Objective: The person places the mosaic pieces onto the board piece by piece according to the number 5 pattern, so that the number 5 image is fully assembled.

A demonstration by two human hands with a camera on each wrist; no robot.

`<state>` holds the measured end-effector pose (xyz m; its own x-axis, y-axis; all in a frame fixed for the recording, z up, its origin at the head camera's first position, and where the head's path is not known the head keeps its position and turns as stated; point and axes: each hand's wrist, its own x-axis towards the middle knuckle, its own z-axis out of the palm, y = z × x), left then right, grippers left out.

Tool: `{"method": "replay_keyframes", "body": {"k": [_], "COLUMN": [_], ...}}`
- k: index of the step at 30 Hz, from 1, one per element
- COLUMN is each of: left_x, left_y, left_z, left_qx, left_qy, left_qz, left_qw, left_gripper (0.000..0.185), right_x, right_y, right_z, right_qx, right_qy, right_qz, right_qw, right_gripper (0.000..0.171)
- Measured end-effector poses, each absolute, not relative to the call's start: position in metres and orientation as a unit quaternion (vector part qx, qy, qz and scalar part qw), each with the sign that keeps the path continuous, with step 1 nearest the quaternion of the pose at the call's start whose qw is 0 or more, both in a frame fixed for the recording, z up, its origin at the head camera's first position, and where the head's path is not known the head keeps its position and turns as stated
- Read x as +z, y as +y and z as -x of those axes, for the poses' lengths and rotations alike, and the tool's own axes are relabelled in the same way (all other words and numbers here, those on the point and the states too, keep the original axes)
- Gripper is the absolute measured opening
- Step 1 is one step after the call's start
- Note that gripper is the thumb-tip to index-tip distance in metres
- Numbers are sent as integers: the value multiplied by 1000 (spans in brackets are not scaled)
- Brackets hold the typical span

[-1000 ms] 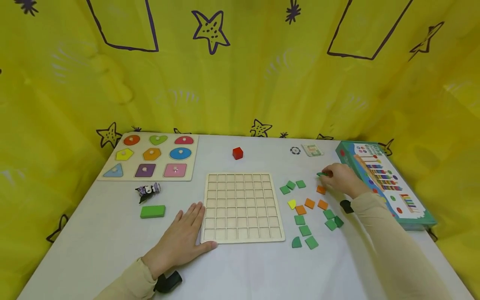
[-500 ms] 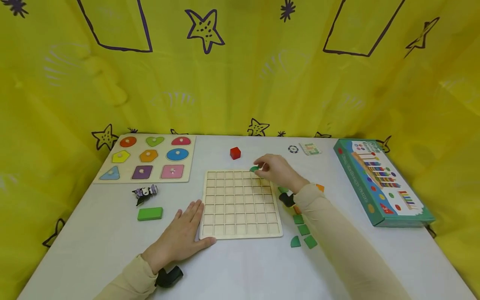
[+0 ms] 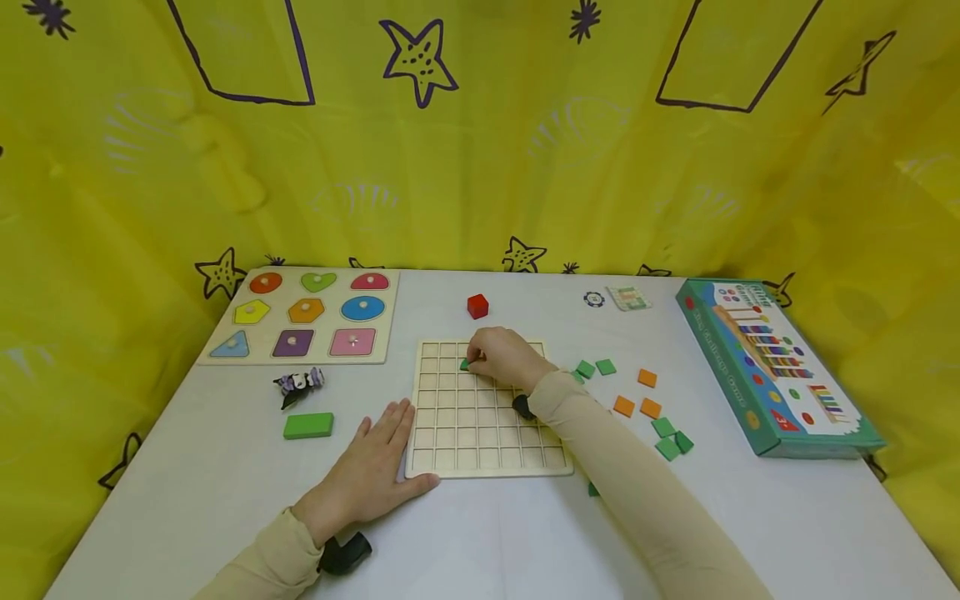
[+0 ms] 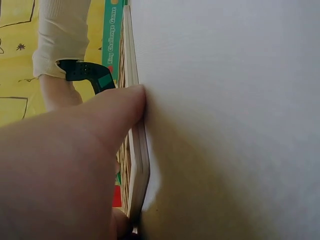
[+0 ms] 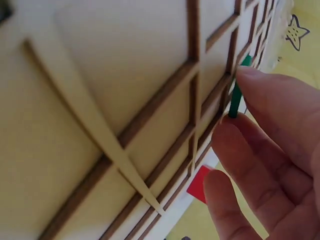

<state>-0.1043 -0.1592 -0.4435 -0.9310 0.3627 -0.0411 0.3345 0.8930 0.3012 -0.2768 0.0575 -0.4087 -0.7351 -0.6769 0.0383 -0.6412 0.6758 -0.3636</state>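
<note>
One green tile [image 3: 465, 365] in right hand [image 3: 504, 360]

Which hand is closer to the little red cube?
The right hand. It is over the far rows of the grid board, just in front of the red cube, pinching a green tile. The left hand rests at the board's near left corner, farther away.

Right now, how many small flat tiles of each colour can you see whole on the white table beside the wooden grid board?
Small flat green tiles: 5
Small flat orange tiles: 3
Total: 8
The beige sleeve part-hides others; the right hand pinches one more green tile.
</note>
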Motion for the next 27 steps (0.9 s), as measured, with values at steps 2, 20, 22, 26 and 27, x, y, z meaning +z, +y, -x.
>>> {"method": "replay_keyframes", "body": {"k": [2, 20, 22, 26, 27], "left_x": [-443, -446, -446, -446, -446], "left_y": [-160, -158, -158, -158, -158], "left_z": [104, 103, 103, 103, 103], "left_qx": [143, 137, 133, 131, 131], "left_qy": [972, 972, 973, 973, 972], "left_qz": [-180, -185, -187, -190, -191], "left_qw": [45, 34, 32, 27, 26], "left_gripper": [100, 98, 97, 97, 96], "right_x": [-409, -397, -397, -399, -401], "right_y": [57, 147, 172, 211, 217], "right_z": [276, 269, 270, 270, 271], "right_qx": [-169, -208, -206, -199, -197], "right_qy": [911, 931, 942, 955, 955], "right_qz": [375, 299, 264, 218, 217], "right_qw": [35, -16, -6, 38, 47], "right_gripper": [6, 17, 18, 24, 25]}}
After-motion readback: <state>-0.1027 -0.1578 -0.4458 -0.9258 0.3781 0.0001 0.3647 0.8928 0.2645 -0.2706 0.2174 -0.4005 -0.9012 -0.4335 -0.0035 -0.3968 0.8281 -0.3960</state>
